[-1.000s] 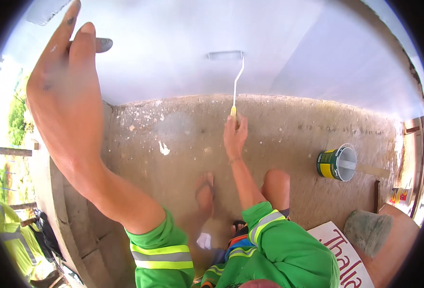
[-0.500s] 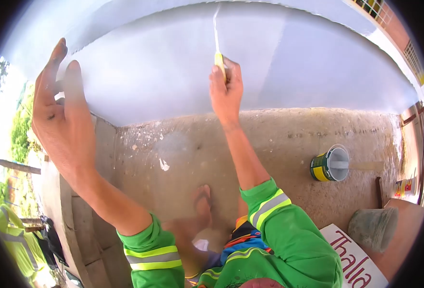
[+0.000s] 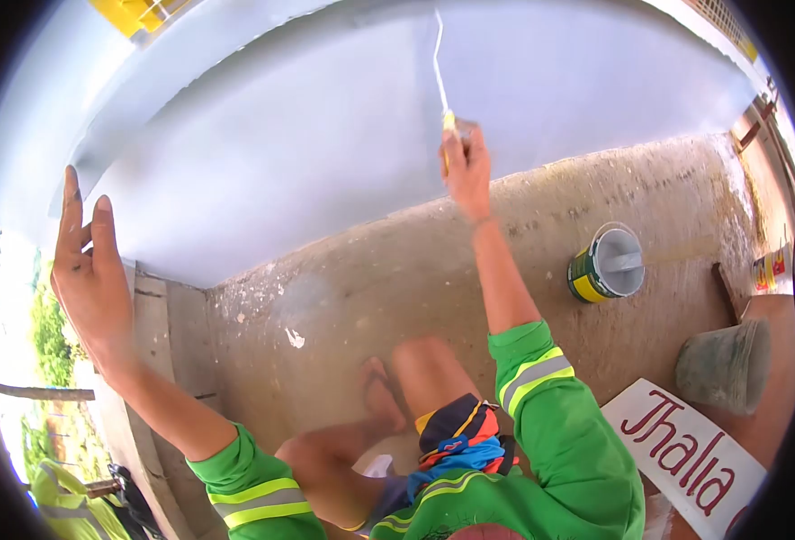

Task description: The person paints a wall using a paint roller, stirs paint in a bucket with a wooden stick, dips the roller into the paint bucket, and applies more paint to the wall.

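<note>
My right hand (image 3: pixel 467 171) is closed around the yellow handle of a paint roller (image 3: pixel 440 67). Its thin, bent white rod runs up across the pale blue-grey wall (image 3: pixel 307 135), and its far end is cut off at the top of the view. Raised at the left is my left hand (image 3: pixel 93 279), fingers stretched out and slightly apart, holding nothing. Its fingertips are near the left part of the wall; whether they touch it I cannot tell.
A paint bucket (image 3: pixel 586 274) with grey paint inside stands on the stained concrete floor (image 3: pixel 343 297) to the right. Beyond it are a dirty grey bucket (image 3: pixel 717 369) and a white lettered sign (image 3: pixel 685 450). A low ledge (image 3: pixel 159 342) runs along the left.
The view has turned and tilted. My right hand has moved rightward along the wall with the roller. My left hand now appears lower and farther left, still with fingers stretched.
</note>
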`<action>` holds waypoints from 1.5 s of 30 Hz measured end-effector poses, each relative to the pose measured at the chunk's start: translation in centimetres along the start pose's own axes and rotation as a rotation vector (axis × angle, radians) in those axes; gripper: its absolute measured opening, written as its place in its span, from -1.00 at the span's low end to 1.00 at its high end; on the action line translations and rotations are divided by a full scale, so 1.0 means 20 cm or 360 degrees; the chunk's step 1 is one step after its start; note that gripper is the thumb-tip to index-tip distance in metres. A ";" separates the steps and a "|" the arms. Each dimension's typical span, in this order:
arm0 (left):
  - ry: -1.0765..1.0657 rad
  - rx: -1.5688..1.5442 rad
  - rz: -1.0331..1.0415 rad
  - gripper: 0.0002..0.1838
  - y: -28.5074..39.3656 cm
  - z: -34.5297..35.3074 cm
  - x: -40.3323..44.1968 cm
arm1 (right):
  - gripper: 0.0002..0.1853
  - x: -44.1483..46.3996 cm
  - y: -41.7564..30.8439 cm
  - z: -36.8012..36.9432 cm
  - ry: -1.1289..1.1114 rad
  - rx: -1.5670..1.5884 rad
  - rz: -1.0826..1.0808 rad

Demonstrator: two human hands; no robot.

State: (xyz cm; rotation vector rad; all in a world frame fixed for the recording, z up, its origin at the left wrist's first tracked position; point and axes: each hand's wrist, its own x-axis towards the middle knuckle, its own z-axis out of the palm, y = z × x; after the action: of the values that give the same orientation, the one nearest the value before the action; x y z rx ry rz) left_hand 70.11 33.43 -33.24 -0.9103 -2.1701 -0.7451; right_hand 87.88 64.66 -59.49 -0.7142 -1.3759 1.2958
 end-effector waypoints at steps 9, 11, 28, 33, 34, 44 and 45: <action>-0.0058 0.0129 0.0085 -0.45 -0.04 0.03 0.01 | -0.69 0.15 -0.19 0.11 0.0058 0.0255 -0.0184; -0.0082 0.0119 0.0101 -0.45 -0.05 0.04 0.00 | -0.70 0.23 -0.25 0.11 0.0105 0.0136 -0.0233; -0.0102 0.0197 0.0073 -0.42 -0.08 0.12 -0.04 | -0.67 -0.53 0.92 -0.38 0.0086 -0.0637 0.0456; -0.0133 0.0279 0.0071 -0.38 -0.15 0.13 -0.02 | -0.56 -0.69 1.26 -0.42 0.0119 -0.0890 0.0651; -0.0131 0.0299 0.0071 -0.39 -0.15 0.13 -0.02 | -0.54 -0.70 1.32 -0.43 0.0133 -0.0956 0.0603; -0.0115 0.0327 0.0094 -0.37 -0.25 0.15 -0.03 | -0.39 -0.68 1.50 -0.50 0.0005 -0.0991 0.0908; -0.0107 0.0345 0.0078 -0.36 -0.24 0.15 -0.04 | -0.40 -0.69 1.51 -0.51 0.0000 -0.0972 0.0943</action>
State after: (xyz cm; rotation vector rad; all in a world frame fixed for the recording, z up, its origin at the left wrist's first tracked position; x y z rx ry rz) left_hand 65.68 32.42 -36.86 -0.8825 -2.2275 -0.4505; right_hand 93.85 62.09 -93.55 -1.6312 -1.6430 1.3050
